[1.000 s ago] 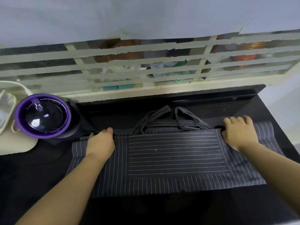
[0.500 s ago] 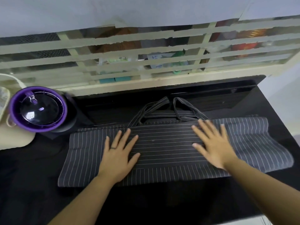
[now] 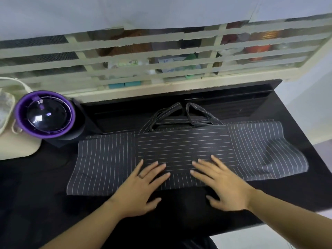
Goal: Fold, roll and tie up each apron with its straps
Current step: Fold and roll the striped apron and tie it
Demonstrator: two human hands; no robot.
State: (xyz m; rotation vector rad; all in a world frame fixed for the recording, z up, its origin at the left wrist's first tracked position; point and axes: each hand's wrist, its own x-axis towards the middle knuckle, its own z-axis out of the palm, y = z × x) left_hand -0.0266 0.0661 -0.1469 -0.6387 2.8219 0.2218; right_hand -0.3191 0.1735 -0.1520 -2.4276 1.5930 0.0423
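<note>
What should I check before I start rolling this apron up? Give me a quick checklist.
1. Apron folded into a long band on the counter: ok.
2. Both hands placed: ok. The left hand and right hand lie flat, side by side on the middle of the near edge.
3. Right end smooth: not ok, it is rumpled and creased.
4. Straps free for tying: ok, they loop out past the far edge with nothing on them.
5. Purple-rimmed appliance clear of the far left corner: cannot tell, its dark base sits very close.
</note>
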